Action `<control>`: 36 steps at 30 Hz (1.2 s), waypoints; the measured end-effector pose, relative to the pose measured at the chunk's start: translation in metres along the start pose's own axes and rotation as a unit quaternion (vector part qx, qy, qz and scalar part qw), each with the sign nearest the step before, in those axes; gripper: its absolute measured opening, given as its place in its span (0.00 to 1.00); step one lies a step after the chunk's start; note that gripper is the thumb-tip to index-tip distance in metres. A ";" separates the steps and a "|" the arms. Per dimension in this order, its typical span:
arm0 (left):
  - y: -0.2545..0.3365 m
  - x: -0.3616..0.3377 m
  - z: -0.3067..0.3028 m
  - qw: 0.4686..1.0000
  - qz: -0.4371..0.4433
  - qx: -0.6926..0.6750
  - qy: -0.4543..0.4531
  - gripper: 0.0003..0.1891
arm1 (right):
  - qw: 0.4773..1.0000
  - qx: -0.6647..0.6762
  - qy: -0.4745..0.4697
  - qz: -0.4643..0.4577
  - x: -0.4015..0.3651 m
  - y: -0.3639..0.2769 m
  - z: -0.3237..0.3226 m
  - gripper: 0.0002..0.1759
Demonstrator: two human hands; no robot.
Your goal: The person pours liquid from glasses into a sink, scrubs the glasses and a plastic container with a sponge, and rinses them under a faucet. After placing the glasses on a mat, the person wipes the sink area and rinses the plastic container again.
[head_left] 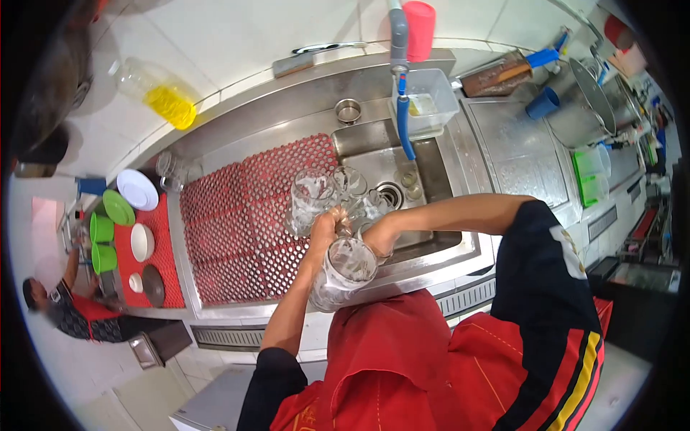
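Note:
Several clear glass mugs are bunched together at the left edge of the sink basin (431,197). My left hand (325,228) is closed at their handles, in the middle of the bunch. One large glass mug (313,188) points away over the red mat, and smaller ones lean over the basin. Nearest my body, another large glass mug (350,264) has its mouth facing up. My right hand (381,235) is closed at this mug's handle; its fingertips are partly hidden. A few small glasses (410,185) stand in the basin beside the drain.
A red perforated mat (244,215) covers the left drainboard. Green cups, bowls and plates stand on another red mat (158,280). A blue hose (404,129) hangs over the basin beside a clear plastic tub (431,100). A co-worker (75,309) stands far left.

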State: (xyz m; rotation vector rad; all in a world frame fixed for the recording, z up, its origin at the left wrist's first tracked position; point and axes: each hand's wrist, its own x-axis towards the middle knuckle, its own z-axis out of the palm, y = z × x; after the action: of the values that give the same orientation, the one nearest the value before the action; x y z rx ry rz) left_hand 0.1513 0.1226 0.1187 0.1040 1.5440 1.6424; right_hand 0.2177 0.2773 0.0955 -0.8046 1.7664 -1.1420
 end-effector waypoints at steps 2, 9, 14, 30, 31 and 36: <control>0.005 -0.006 0.001 0.999 0.009 0.045 0.010 0.09 | 0.972 0.185 -0.022 0.144 0.009 0.006 0.005 0.21; 0.009 -0.011 -0.015 0.968 0.125 0.210 -0.057 0.07 | 0.988 -0.139 -0.028 -0.059 -0.041 -0.074 -0.044 0.18; 0.018 -0.014 -0.011 0.986 -0.115 -0.097 0.073 0.10 | 0.982 -0.070 0.175 -0.012 -0.139 -0.089 -0.054 0.20; 0.035 -0.008 -0.004 0.984 -0.171 -0.043 -0.003 0.06 | 0.957 0.215 0.195 0.027 0.014 0.020 -0.003 0.14; 0.023 -0.003 -0.014 0.994 -0.040 0.086 -0.052 0.05 | 0.942 0.267 0.203 0.025 0.021 0.019 0.001 0.14; 0.007 -0.001 -0.031 0.936 0.176 0.276 -0.129 0.07 | 0.743 0.606 0.283 0.029 0.013 0.001 0.001 0.11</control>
State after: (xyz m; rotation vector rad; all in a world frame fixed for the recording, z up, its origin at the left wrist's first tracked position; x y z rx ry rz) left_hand 0.1300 0.0987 0.1183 0.9062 1.8052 1.3312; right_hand 0.2124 0.2659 0.0905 0.4459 0.9943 -2.2198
